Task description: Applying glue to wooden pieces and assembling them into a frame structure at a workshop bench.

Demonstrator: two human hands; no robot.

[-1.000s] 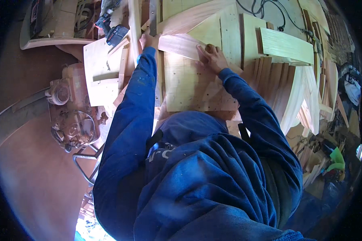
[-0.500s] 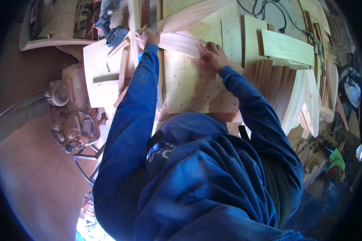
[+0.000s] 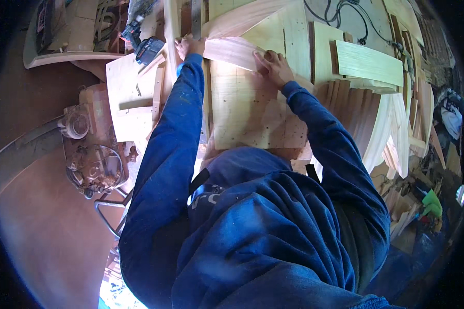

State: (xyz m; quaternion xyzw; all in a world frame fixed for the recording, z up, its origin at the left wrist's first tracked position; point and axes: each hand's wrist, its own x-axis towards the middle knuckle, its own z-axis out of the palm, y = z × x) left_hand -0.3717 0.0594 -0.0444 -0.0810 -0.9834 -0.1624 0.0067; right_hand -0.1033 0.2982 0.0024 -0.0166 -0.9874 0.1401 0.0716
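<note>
A curved, pale pinkish wooden board [image 3: 229, 52] lies slantwise across a flat light-wood panel [image 3: 242, 110]. My left hand [image 3: 191, 47] is at the board's left end, its fingers bent beside an upright wooden rail [image 3: 171, 26]; part of its grip is hidden. At the other end, my right hand [image 3: 275, 68] grips the board's edge, with the index finger and thumb side showing. Just beyond lies another curved wooden board [image 3: 242, 21], meeting the first near the left hand.
Left of the rail sits a cordless drill [image 3: 145, 47] on light boards. A dusty machine with a motor [image 3: 77, 122] stands at the far left. Stacked wooden pieces [image 3: 353, 105] and a pale plank [image 3: 368, 62] are on the right, below a black cable [image 3: 340, 10].
My view has shifted very slightly. Both hands stay at the two ends of the board, and the board keeps nearly the same place.
</note>
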